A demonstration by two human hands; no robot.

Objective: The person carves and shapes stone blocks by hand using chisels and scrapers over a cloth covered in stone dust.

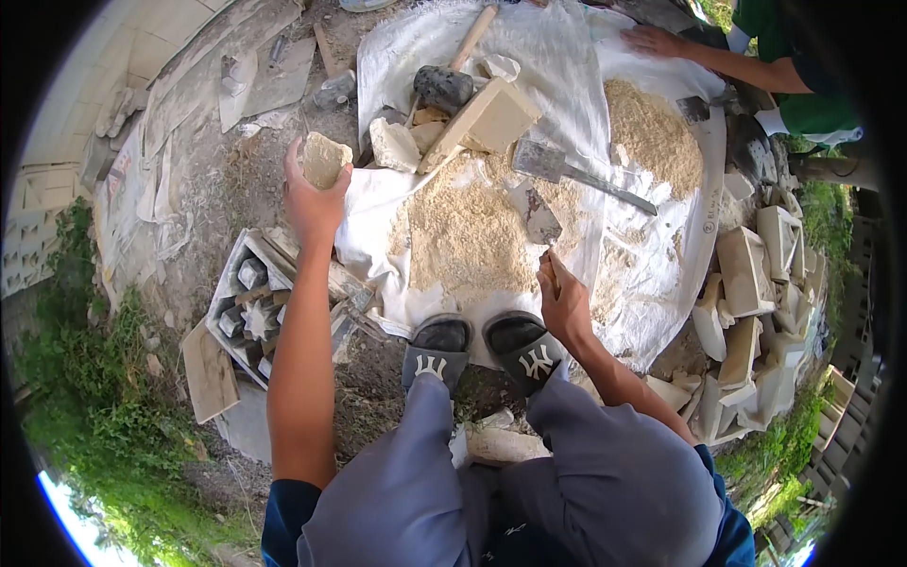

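Cupping a pale chunk [326, 163] in the left hand [316, 206], left of the central crumb heap [463, 236]; gripping a trowel [539, 215] in the right hand [565, 298], nearer the heap, at its near-right edge, with long axis pointing forward and slightly left.

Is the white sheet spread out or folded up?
Spread out: the sheet lies open on the ground, wrinkled, with crumbs scattered across it near the trowel.
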